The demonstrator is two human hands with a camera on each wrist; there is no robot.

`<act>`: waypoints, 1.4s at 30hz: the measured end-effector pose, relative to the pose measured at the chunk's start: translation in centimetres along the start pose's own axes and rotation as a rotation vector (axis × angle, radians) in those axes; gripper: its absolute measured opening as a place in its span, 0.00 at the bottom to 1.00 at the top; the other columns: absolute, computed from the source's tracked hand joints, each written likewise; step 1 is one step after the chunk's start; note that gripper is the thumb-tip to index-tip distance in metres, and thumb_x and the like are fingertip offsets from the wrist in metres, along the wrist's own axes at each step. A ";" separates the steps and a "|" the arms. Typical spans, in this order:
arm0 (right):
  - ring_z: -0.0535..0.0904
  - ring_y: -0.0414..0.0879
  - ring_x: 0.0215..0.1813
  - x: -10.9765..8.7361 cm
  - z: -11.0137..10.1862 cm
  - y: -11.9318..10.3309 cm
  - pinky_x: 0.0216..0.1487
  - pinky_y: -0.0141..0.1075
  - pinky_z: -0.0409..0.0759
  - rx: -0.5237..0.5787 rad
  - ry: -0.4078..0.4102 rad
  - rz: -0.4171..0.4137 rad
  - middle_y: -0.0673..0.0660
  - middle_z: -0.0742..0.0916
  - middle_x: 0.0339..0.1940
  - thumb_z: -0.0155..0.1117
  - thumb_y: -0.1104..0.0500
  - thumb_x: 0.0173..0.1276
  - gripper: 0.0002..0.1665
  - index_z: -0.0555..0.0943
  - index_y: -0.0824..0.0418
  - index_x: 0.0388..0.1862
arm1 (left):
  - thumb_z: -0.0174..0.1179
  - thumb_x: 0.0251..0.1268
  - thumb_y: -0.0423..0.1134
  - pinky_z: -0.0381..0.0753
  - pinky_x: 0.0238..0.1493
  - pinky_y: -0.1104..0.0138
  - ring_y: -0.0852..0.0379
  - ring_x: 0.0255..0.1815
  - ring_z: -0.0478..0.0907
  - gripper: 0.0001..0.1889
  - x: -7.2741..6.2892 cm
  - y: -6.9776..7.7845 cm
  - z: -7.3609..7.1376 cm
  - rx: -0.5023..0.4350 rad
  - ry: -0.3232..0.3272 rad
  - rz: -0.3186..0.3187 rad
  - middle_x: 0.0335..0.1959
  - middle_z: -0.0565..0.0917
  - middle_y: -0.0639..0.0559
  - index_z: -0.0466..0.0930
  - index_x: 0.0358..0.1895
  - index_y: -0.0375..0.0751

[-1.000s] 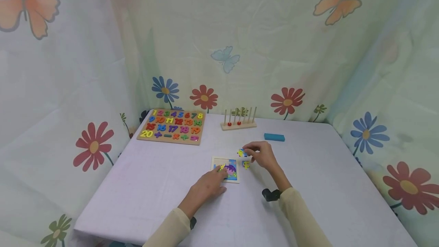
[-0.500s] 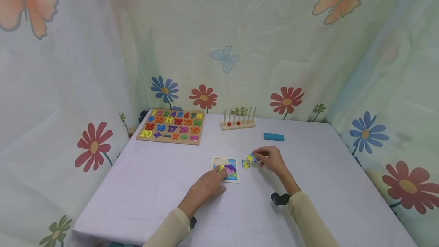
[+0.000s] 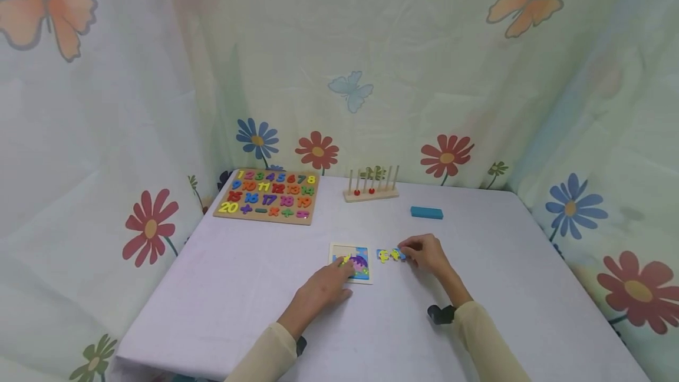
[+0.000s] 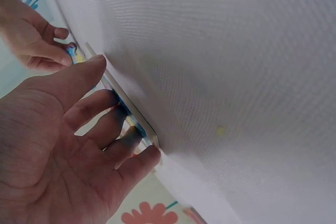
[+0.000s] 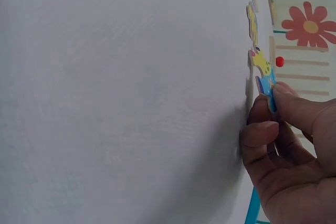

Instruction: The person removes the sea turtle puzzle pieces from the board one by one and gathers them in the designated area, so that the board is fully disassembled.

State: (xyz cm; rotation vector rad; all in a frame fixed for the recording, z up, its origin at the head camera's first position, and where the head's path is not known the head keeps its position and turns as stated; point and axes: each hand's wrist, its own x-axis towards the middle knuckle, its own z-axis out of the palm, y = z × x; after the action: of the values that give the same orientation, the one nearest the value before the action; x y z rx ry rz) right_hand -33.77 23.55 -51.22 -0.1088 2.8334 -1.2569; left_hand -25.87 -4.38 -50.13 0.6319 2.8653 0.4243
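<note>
Pale curtains (image 3: 286, 46) printed with flowers and butterflies enclose a tabletop (image 3: 233, 287) spread with a white cloth. At its far-left corner lies a number board (image 3: 315, 190) filled with bright numerals and signs. Nearer the middle, the left hand (image 3: 321, 291) rests its fingers on a puzzle tray (image 3: 345, 250) without clasping it, the thumb standing apart at the side. Pale wood shows at the tray's far-left corner, while a purple and pink picture partly fills the rest. Along the tabletop's far edge stands a peg rack (image 3: 386, 194) (two red beads sit low on it).

Just past the tray's right edge is a loose piece (image 3: 382, 256), mostly yellow. Beside it comes the held piece (image 3: 395, 254), yellow and blue; whether their edges meet is hard to tell. The right hand (image 3: 427, 254) has it by the right end, its grip nearly closed, thumb against fingers on the thin blue part. Both pieces look light, stiff and flat, probably thin wood with a smooth printed face, so a pinch at the rim should suit them better than pressing on top; the narrow knobs may be the weakest spots. Behind that hand, toward the far-right corner, lies a blue block (image 3: 427, 213).
</note>
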 end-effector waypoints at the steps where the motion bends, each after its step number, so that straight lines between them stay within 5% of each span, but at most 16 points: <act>1: 0.80 0.49 0.36 0.0 0.1 0.1 0.35 0.32 0.82 -0.011 0.001 0.007 0.62 0.91 0.42 0.70 0.67 0.76 0.08 0.91 0.69 0.50 | 0.70 0.75 0.45 0.72 0.79 0.52 0.47 0.83 0.67 0.26 0.0 0.0 0.0 0.001 0.001 -0.001 0.77 0.78 0.48 0.81 0.72 0.46; 8: 0.83 0.51 0.45 0.3 0.6 0.3 0.53 0.45 0.89 -0.082 0.029 -0.016 0.63 0.92 0.45 0.71 0.67 0.75 0.07 0.91 0.69 0.47 | 0.70 0.75 0.45 0.73 0.78 0.53 0.48 0.84 0.66 0.26 0.0 0.0 0.3 -0.001 0.000 -0.008 0.78 0.77 0.49 0.80 0.73 0.46; 23: 0.78 0.52 0.43 0.8 1.2 0.8 0.44 0.38 0.80 -0.161 0.053 -0.054 0.59 0.87 0.40 0.76 0.65 0.71 0.05 0.91 0.67 0.43 | 0.70 0.76 0.46 0.72 0.79 0.53 0.48 0.84 0.66 0.27 0.0 0.1 0.2 0.006 0.002 -0.008 0.78 0.76 0.49 0.79 0.74 0.46; 31: 0.80 0.50 0.43 0.3 0.7 0.7 0.46 0.39 0.81 -0.167 0.005 -0.091 0.56 0.88 0.40 0.84 0.64 0.62 0.12 0.92 0.65 0.43 | 0.70 0.75 0.45 0.72 0.78 0.52 0.47 0.83 0.67 0.27 -0.1 0.2 0.1 -0.004 0.007 -0.010 0.78 0.77 0.49 0.80 0.74 0.46; 42: 0.81 0.51 0.44 0.2 0.8 0.2 0.51 0.44 0.84 -0.155 -0.013 -0.089 0.59 0.89 0.43 0.81 0.66 0.64 0.12 0.92 0.66 0.46 | 0.71 0.75 0.45 0.73 0.78 0.52 0.47 0.83 0.67 0.26 -0.1 0.3 0.1 0.003 0.013 -0.010 0.78 0.77 0.48 0.80 0.73 0.46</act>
State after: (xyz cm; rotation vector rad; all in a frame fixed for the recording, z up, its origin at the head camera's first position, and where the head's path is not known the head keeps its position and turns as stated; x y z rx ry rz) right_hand -33.97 23.10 -51.88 -0.2498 2.9416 -1.0436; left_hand -25.68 -4.12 -50.15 0.6168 2.8808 0.4247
